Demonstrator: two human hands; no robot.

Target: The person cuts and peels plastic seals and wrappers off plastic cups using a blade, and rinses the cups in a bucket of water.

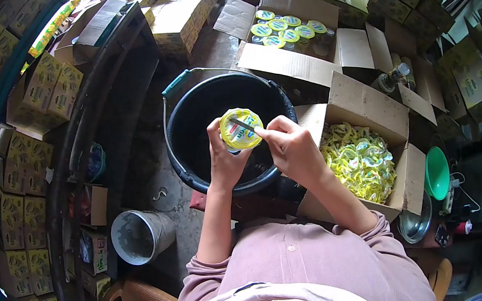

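Observation:
My left hand point(225, 164) is wrapped round a plastic cup with a yellow-rimmed printed lid point(241, 139), the lid facing up toward me. My right hand point(293, 147) grips a small knife point(243, 126), whose dark blade lies across the lid. Both hands are over a large black bucket point(175, 155) with a wire handle and green grip. The bucket's inside is dark, so its contents are hard to make out. To the right, a cardboard box point(369, 95) holds a heap of yellow-and-clear plastic lid scraps point(363, 162).
Beyond the bucket, an open carton point(276, 58) contains several yellow-lidded cups point(277, 24). A grey pail point(162, 230) stands on the floor at left, beside shelves of yellow cartons point(23, 241). At right are a green bowl point(436, 172) and a metal bowl point(415, 222).

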